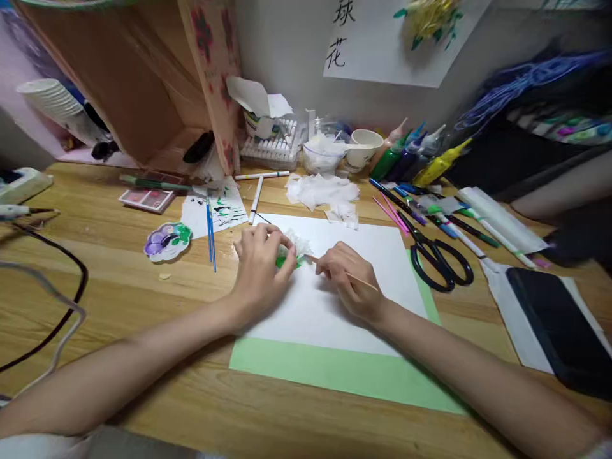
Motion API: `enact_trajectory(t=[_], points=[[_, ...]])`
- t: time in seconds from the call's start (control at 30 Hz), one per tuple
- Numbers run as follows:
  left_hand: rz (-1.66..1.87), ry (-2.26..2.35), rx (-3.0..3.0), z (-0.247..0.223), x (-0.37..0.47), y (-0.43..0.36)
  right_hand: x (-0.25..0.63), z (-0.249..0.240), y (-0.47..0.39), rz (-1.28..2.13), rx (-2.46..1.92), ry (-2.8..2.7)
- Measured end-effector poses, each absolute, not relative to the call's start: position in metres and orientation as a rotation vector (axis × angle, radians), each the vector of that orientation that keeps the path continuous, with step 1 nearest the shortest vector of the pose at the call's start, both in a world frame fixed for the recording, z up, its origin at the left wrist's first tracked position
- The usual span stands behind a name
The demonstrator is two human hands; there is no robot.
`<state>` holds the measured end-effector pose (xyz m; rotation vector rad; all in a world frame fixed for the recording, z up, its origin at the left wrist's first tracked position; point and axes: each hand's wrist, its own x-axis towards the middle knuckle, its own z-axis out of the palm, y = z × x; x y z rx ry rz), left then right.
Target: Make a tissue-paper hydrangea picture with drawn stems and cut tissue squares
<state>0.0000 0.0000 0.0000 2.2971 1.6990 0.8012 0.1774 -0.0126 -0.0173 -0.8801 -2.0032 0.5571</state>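
Close together over a desk, two bare hands work on a small white ruffled piece [298, 241] with green at its base. It sits on a white sheet [325, 328], laid over a green sheet [329, 370]. The left hand [259, 258] curls over the piece's left side, hiding much of it; whether thumb and forefinger actually pinch it cannot be told. The right hand [351, 280] is closed around a thin wooden stick [362, 281], its tip pointing at the piece; whether the tip touches is hard to make out, and the fingers cover its middle. A thin dark line beyond the left knuckles could be wire or a stem. Both forearms run out of the picture.

Handwritten in black on a wall poster [382, 60] are two Chinese characters, 球 above 花, the upper one close against the top edge. A golden flower [430, 18] with green leaves on that poster is also cut off above.

Behind the hands, a tub [261, 125] has printing too blurred to read, as do the paint bottles [389, 158]. White scraps [322, 190] lie in a heap. To the right are black-handled scissors [433, 258] and a dark phone [559, 319], clipped by the right edge.
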Motion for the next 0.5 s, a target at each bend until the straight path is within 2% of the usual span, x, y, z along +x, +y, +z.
enact_trajectory(t=[0.2,0.33,0.5], points=[[0.898,1.703,2.256,-0.004,-0.008,0.005,0.175,-0.017,-0.009,0.597,-0.944,-1.996],[0.887,1.65,2.282,-0.004,-0.008,0.005,0.168,-0.01,0.002,0.751,-1.036,-1.869],[0.936,1.396,2.402,-0.001,-0.009,0.002,0.159,-0.007,0.016,0.865,-1.1,-1.725]])
